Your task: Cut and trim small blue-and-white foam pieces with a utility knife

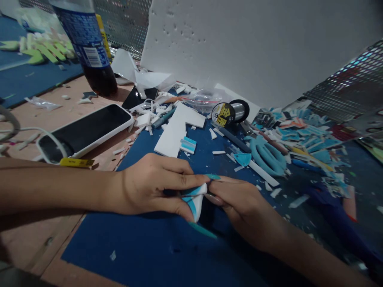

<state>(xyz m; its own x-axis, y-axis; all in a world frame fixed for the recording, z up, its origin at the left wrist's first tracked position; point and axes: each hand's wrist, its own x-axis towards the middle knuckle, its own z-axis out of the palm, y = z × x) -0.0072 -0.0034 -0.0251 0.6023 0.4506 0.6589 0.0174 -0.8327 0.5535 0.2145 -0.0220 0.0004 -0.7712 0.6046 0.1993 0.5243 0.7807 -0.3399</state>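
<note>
My left hand (pixel 152 187) and my right hand (pixel 239 203) meet over the blue mat (pixel 143 247). Both pinch one small white and blue foam piece (pixel 196 201) between their fingertips. The left thumb and forefinger close round its left side. The right fingers press against its right edge. Part of the piece is hidden by the fingers.
A phone in a white case (pixel 86 129) lies at the left, a dark soda bottle (pixel 89 44) behind it. White foam scraps (pixel 173 133), a spool of wire (pixel 229 112) and light blue scissors (pixel 266 155) lie beyond my hands. A large white foam sheet (pixel 254 44) stands at the back.
</note>
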